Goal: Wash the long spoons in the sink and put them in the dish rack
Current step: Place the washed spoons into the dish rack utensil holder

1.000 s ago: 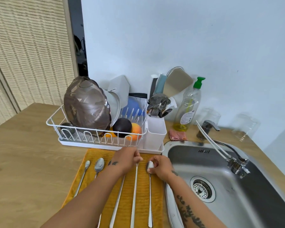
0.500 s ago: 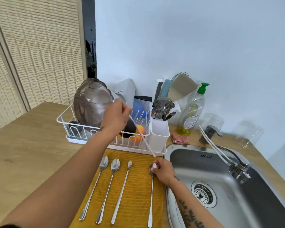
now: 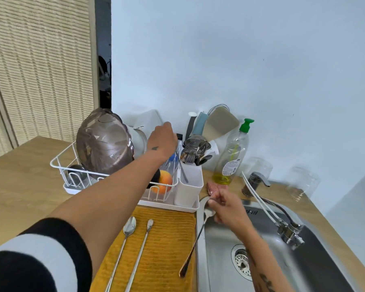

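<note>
My left hand [image 3: 162,139] reaches over the white dish rack [image 3: 59,163] and grips a long spoon [image 3: 182,172], whose handle slants down into the rack's white cutlery cup [image 3: 189,186]. My right hand [image 3: 226,207] holds another long spoon [image 3: 195,243] by its bowl end at the left rim of the steel sink [image 3: 282,266]; that spoon's handle trails back over the yellow towel [image 3: 167,249]. Two more long spoons [image 3: 124,239] lie side by side on the towel, partly hidden by my left forearm.
The rack holds a brownish glass bowl [image 3: 104,144], white dishes and an orange fruit [image 3: 164,181]. Cutlery fills the cup's back. A soap bottle [image 3: 232,157], a pink sponge [image 3: 214,187], the faucet [image 3: 282,224] and two upturned glasses [image 3: 303,183] stand behind the sink.
My left hand carried its spoon from the towel up over the rack, lowering the handle into the cutlery cup. My right hand lifted its spoon's bowl end toward the sink rim.
</note>
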